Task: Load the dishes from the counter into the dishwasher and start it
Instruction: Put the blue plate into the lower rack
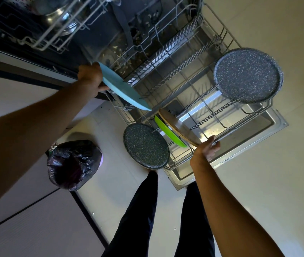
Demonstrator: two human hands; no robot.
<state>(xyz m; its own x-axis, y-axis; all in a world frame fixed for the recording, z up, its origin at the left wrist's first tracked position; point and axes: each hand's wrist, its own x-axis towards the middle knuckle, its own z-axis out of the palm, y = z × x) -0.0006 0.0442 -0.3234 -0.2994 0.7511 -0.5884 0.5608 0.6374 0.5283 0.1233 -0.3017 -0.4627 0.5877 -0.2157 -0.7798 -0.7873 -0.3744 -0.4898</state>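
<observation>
Head view: the left hand (90, 76) grips the blue plate (123, 88), tilted over the rack (167, 52) at ten o'clock. The right hand (206, 148), fingers loosely spread, sits by the tan plate (179, 127) at five. If the blue plate misses the tines, it could slide into the tan plate.

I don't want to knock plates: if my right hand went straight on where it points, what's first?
Probably the rack tines ahead of the right hand; the tan plate stands left of that line. Depth is unclear.
</observation>
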